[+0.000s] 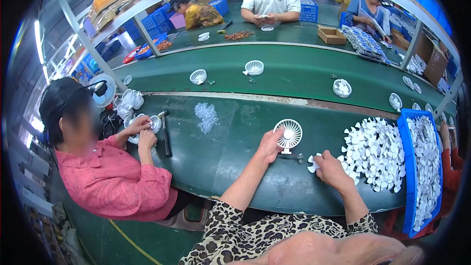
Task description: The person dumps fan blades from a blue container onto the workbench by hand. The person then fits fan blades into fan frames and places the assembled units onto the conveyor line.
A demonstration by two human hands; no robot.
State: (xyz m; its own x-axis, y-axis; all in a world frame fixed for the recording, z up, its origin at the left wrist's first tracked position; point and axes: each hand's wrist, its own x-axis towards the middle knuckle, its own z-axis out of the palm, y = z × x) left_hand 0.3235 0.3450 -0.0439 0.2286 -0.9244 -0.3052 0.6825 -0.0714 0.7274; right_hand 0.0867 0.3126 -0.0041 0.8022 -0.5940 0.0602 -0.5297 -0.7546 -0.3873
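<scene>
My left hand is closed on the left rim of a white round fan housing, which stands upright with its ribbed face showing. A small dark part lies at the base of the housing. To the right, my right hand has its fingers closed on a white fan blade piece, partly hidden by the fingers. Just beyond that hand spreads a large pile of white fan blades on the green tabletop.
A blue crate of white blades borders the pile. Small clear parts lie left of centre. A co-worker in pink sits left, near a hammer. White housings rest on the green conveyor; more people work beyond.
</scene>
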